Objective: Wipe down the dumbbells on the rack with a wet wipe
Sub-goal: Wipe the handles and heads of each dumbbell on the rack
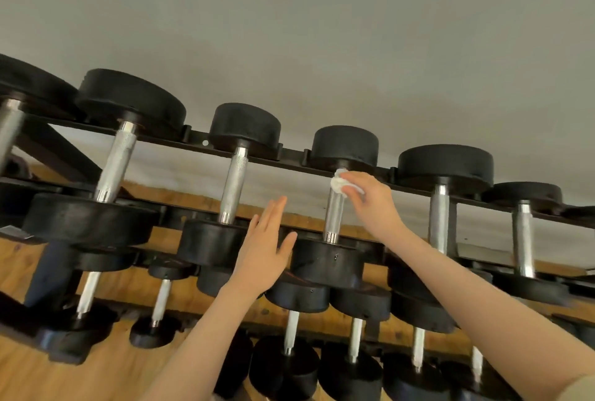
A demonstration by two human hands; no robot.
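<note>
Your left hand (265,247) is nearest, fingers straight and spread, hovering by the near head of a dumbbell (335,207) on the top tier of the rack (289,155). Farther up, your right hand (370,201) pinches a bunched white wet wipe (339,184) against the top of that dumbbell's chrome handle.

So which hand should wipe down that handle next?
Right hand: it already pinches the wet wipe against the top of the handle. The left hand is open and empty.
</note>
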